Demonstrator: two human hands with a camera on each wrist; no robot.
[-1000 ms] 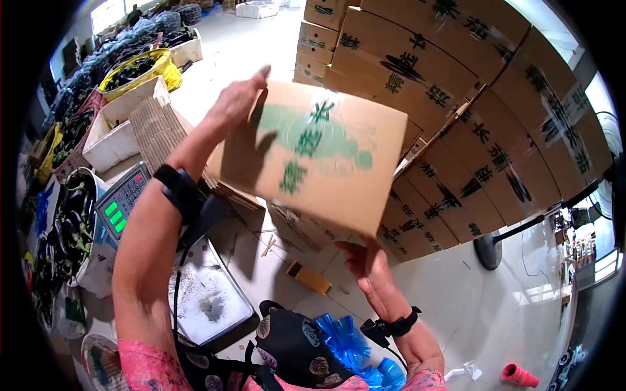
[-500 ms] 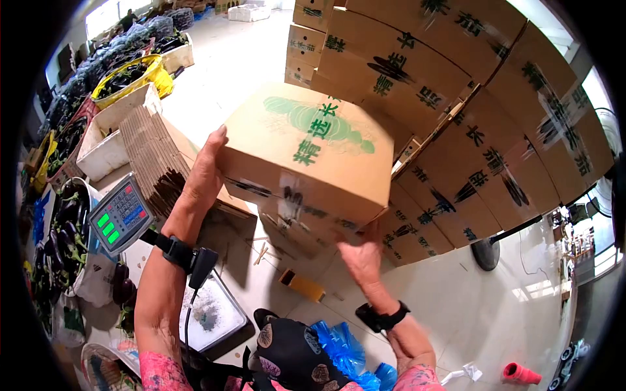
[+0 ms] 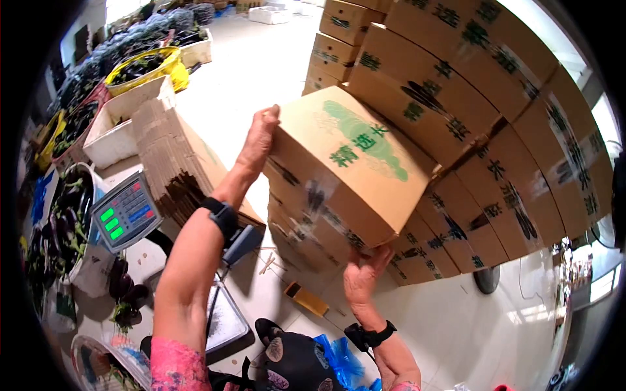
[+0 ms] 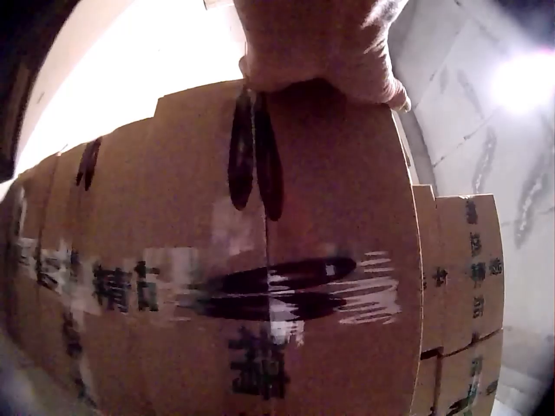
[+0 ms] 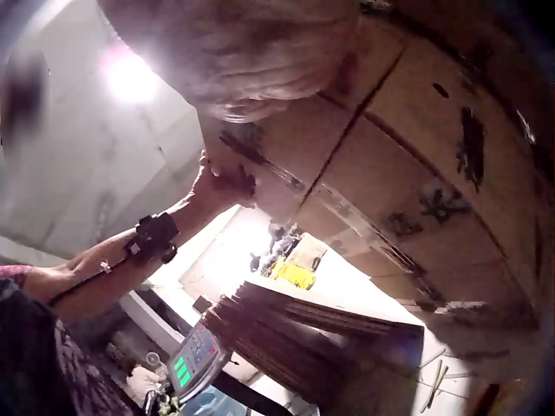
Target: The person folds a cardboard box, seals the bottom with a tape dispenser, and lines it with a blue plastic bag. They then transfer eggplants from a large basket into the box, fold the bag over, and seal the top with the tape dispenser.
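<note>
A closed cardboard box (image 3: 313, 133), printed in green with characters and a vegetable shape, is between my two hands in the head view. At its far left corner my left hand (image 3: 259, 130) grips the edge; the left wrist view has that hand (image 4: 321, 43) over the top of a box side with dark printed ovals. My right hand (image 3: 365, 277) holds the near lower corner from below, its fingertips hidden by the cardboard. Close up in the right wrist view, the right hand (image 5: 251, 69) lies against the box's underside. Other boxes (image 3: 297, 225) show directly beneath it.
A tall stack of similar boxes (image 3: 482, 163) rises on the right. To the left are flattened cardboard (image 3: 160, 140), a scale display (image 3: 127, 212), its platform (image 3: 225, 319), a white foam crate (image 3: 107, 140) and tubs of eggplants (image 3: 68, 225). A brown cardboard piece (image 3: 305, 300) lies on the floor.
The box has come down from a tilted position, turned and shifted right against the stack, over other boxes. Both hands have kept hold and moved with it.
</note>
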